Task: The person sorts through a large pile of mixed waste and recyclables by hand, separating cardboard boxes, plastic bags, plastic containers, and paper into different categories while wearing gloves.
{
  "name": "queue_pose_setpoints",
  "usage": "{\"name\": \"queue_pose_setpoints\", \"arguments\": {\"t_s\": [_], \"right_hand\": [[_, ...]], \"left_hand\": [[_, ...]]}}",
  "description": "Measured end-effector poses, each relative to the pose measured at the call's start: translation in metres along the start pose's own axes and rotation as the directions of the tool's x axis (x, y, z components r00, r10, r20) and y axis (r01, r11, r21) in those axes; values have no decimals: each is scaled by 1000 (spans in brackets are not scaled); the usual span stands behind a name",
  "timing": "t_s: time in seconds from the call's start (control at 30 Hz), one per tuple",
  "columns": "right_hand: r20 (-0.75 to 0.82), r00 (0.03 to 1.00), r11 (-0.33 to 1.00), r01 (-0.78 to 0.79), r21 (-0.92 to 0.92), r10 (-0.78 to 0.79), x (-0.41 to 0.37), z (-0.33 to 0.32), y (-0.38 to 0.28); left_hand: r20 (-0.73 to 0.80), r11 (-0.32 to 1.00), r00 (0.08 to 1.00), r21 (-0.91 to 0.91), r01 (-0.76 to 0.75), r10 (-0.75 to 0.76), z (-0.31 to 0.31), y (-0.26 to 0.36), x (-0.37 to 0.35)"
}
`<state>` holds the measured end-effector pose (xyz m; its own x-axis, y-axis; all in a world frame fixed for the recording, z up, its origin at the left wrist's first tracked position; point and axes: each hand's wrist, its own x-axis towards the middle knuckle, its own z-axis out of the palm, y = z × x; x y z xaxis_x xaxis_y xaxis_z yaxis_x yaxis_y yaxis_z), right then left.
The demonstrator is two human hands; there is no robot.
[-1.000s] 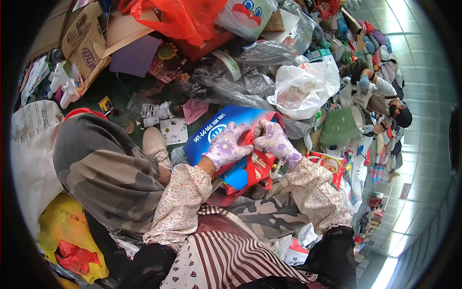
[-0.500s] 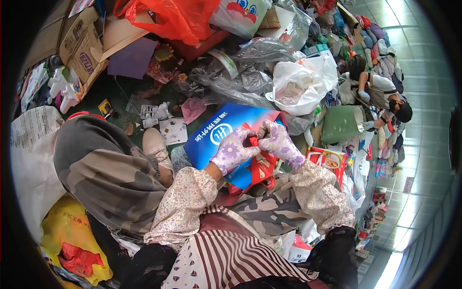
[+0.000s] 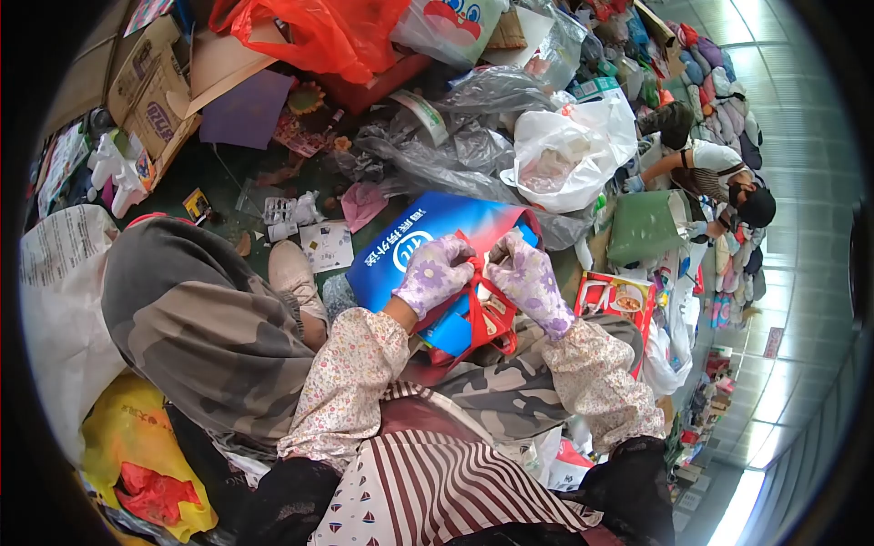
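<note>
A blue-and-pink carrier bag [image 3: 382, 259] with white lettering and a round logo lies tilted across my lap. Over its lower part, both of my hands pinch a thin red plastic bag [image 3: 475, 318], stretched like a tie between the fingertips. My left hand [image 3: 435, 273], in a white glove with purple flowers, grips the red plastic from the left. On the other side my right hand [image 3: 530, 284], gloved alike, closes on it with thumb and fingers. Printed packaging shows under the red plastic; my gloves hide part of the bag's logo.
A white plastic bag [image 3: 574, 155] and grey plastic film [image 3: 437, 150] lie beyond the blue bag. At the right stand a green container [image 3: 642, 227] and a red food box [image 3: 617, 298]. A co-worker [image 3: 719, 173] bends over the heap. A yellow bag [image 3: 137, 446] lies at lower left.
My fingertips have come slightly lower, and more of the red plastic shows between them. The co-worker's arm has shifted over the green container.
</note>
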<state>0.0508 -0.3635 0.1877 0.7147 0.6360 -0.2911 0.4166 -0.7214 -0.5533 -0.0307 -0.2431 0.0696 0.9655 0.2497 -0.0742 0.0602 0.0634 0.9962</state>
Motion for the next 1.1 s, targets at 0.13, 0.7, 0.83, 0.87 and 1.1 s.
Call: {"name": "queue_pose_setpoints", "arguments": {"t_s": [0.13, 0.7, 0.83, 0.87, 1.1], "right_hand": [[-35, 994, 969, 89, -232, -100, -12, -3, -4], [-62, 943, 774, 229, -590, -326, -8, 27, -9], [37, 920, 705, 325, -630, -391, -6, 28, -7], [38, 919, 705, 326, -630, -391, -4, 26, -9], [-36, 999, 998, 16, 55, -14, 5, 9, 0]], "left_hand": [[59, 985, 995, -144, 91, -83, -4, -1, 4], [109, 981, 993, -182, 66, -47, -12, -1, 6], [183, 931, 947, -207, 301, -265, -18, 9, 8], [195, 883, 916, -254, 394, -352, -17, 9, 10], [224, 879, 971, -441, 182, -89, -21, 8, 1]]}}
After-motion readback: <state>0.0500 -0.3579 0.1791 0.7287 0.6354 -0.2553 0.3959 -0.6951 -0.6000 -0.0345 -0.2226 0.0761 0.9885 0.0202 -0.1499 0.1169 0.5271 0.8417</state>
